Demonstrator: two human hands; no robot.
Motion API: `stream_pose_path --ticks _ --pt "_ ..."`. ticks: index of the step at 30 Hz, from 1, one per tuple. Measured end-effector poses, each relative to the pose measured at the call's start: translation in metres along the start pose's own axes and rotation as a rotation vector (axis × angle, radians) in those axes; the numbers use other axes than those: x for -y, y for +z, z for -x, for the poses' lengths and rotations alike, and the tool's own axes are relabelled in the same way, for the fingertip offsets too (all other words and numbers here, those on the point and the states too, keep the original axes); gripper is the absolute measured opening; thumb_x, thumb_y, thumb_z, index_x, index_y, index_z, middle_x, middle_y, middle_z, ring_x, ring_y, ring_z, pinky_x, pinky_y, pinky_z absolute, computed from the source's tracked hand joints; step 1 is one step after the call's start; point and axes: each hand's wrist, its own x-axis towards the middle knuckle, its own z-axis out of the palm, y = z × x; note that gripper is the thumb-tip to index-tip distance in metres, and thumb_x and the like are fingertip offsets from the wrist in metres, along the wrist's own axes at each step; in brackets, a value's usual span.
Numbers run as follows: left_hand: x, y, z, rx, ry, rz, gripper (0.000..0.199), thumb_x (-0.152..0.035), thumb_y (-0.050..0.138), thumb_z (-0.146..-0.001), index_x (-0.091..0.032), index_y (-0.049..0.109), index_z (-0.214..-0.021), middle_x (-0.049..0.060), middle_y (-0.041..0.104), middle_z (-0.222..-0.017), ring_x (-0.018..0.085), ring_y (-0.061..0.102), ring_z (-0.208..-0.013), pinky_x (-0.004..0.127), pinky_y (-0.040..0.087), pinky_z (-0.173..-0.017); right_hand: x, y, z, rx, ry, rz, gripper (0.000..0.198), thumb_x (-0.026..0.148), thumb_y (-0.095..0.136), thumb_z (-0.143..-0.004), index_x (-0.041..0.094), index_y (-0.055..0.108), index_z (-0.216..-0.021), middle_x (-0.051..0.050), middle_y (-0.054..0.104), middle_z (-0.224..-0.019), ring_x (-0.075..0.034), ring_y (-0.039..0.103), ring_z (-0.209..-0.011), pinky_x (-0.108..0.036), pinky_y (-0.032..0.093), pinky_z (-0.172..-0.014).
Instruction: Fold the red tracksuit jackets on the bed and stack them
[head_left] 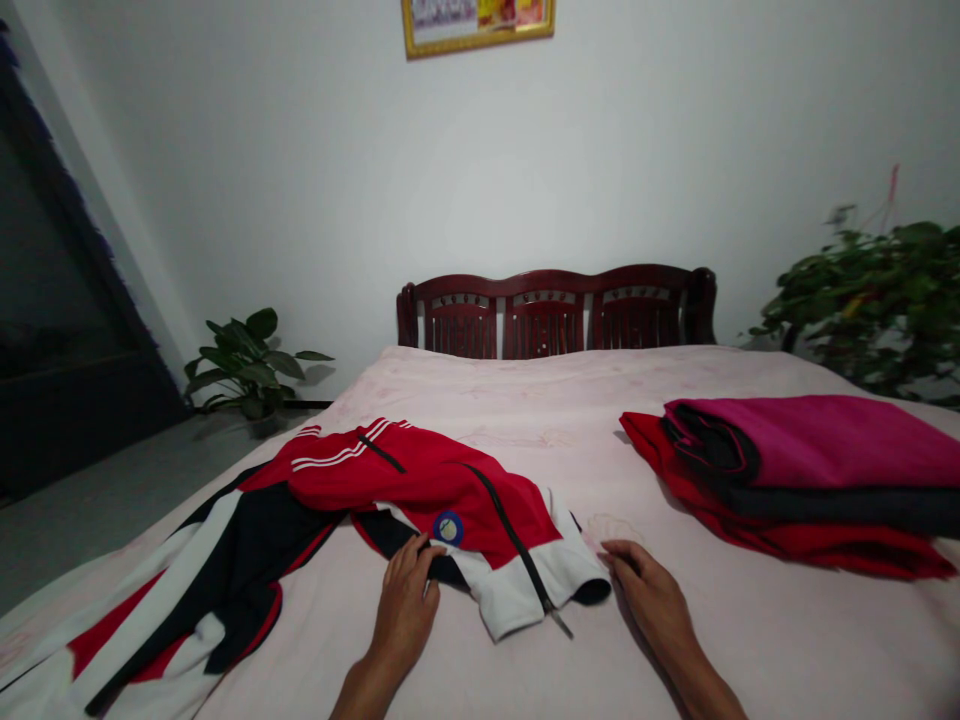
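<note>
A red, white and navy zip-up jacket (442, 480) lies spread on the bed, with a round blue badge (448, 528) on its front. Its white collar end and dangling zip pull point towards me. My left hand (407, 592) is closed on the jacket's dark edge just below the badge, fingertips on the cloth. To the right of the collar, my right hand (654, 592) has its thumb and fingers apart, the tips close beside the white edge; contact is hard to make out. Navy, white and red cloth (202, 570) stretches from the jacket to the lower left.
A folded stack of clothes (825, 440), magenta over dark and red, sits on the bed's right side. The pale pink bedsheet (540, 400) reaches a dark wooden headboard (544, 310). Potted plants (251, 365) stand left and right beyond the bed.
</note>
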Motion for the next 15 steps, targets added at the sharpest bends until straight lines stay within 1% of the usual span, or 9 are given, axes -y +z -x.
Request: stream_pose_path --ticks 6,15 --pt "0.0005 0.0005 -0.0001 -0.009 0.0 0.003 0.05 -0.003 0.046 -0.074 -0.023 0.066 -0.115 0.008 0.057 -0.135 0.026 0.047 -0.131 0.05 0.037 -0.112 -0.0006 0.0 0.0004 0.018 0.015 0.008 0.035 0.049 0.051 -0.078 0.025 0.068 -0.097 -0.002 0.073 -0.1 -0.025 0.065 -0.097 -0.036 0.045 -0.087" --pt "0.0049 0.0039 0.0007 -0.023 0.027 -0.006 0.051 -0.003 0.047 -0.074 -0.024 0.065 -0.116 0.007 0.057 -0.135 0.026 0.048 -0.13 0.05 0.038 -0.111 0.0068 -0.0012 0.003 -0.005 -0.009 0.042 0.035 0.048 0.05 -0.076 0.025 0.069 -0.095 -0.002 0.074 -0.099 -0.026 0.065 -0.096 -0.036 0.046 -0.084"
